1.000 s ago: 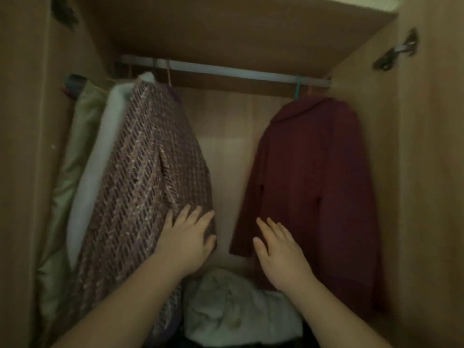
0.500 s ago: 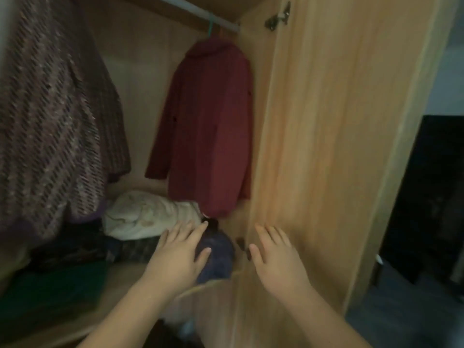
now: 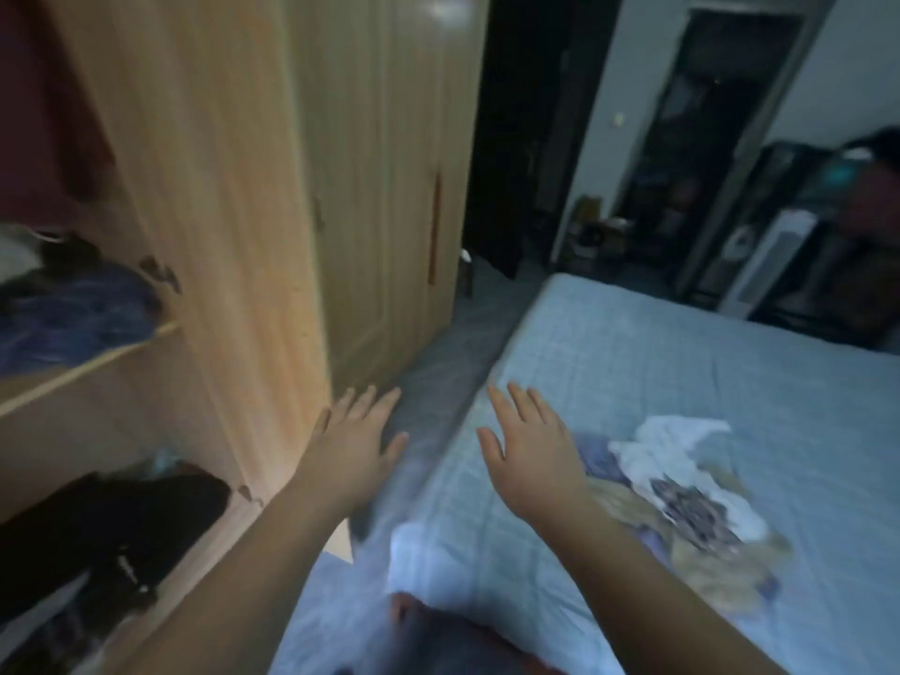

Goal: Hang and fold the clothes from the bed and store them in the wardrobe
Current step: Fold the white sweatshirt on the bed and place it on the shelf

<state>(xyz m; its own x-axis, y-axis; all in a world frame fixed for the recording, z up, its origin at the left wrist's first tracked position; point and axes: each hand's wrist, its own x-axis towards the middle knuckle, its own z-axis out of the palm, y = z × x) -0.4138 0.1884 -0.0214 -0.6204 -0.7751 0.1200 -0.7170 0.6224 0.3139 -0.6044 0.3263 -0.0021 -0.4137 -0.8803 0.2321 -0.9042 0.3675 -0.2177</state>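
Both hands empty, palms down, fingers spread wide. Left hand (image 3: 358,443) hung over the strip of floor between wardrobe (image 3: 234,197) and bed (image 3: 682,362). Right hand (image 3: 528,453) was over the near-left part of the mattress.

Remaining clothes: one loose heap (image 3: 682,509) on the blue bedcover, to the right of and slightly nearer than the right hand. White piece at the far end, patterned grey in the middle, tan fabric at the near-right end; motion blur prevented separating the garments. The heap's long axis ran diagonally, from far-left to near-right. Its far-left end lay just beside the right wrist; contact could not be determined.

Wardrobe stood open on the left: dark red garment (image 3: 44,114) hanging, blue fabric (image 3: 73,314) on the shelf, dark items (image 3: 97,528) below.

Judgement: right hand was clearly the nearer one; the next pickup would likely call for a short reach rightward to the heap's near end, with the left crossing over the bed edge to assist.
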